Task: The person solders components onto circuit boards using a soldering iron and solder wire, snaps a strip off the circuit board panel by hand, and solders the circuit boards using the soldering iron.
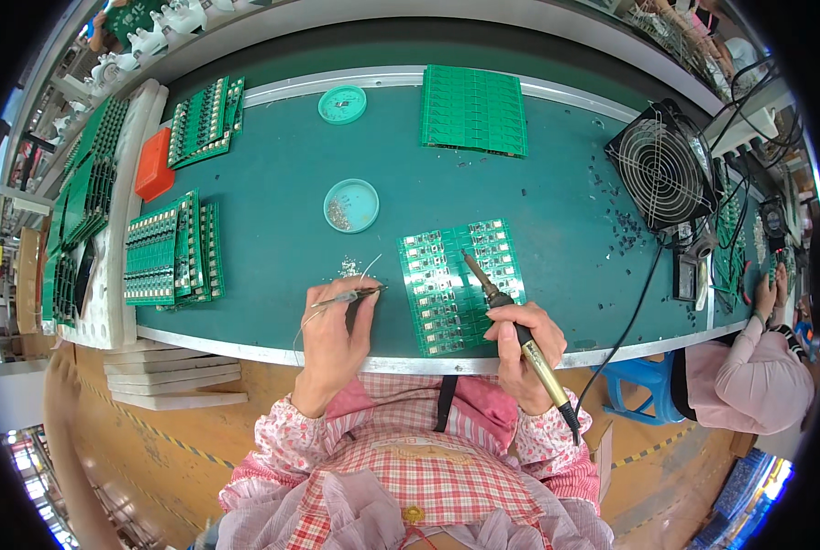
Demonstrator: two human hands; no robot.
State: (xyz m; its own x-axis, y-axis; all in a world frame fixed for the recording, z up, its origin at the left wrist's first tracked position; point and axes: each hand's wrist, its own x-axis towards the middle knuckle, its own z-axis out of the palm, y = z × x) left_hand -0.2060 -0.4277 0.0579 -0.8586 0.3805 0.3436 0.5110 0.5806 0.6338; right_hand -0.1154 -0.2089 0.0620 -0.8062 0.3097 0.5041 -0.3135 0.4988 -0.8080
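Green circuit panel [460,284] lies on the tabletop [282,229]; my right grip [520,344] pinches a soldering iron [511,321] tip-down on it, my left grip [337,335] pinches solder wire [346,296] just left of the panel.

The green counter [272,229] carries a circuit board panel [460,284], stacked green boards [170,252], two round teal dishes [351,205], and a black fan [662,165].
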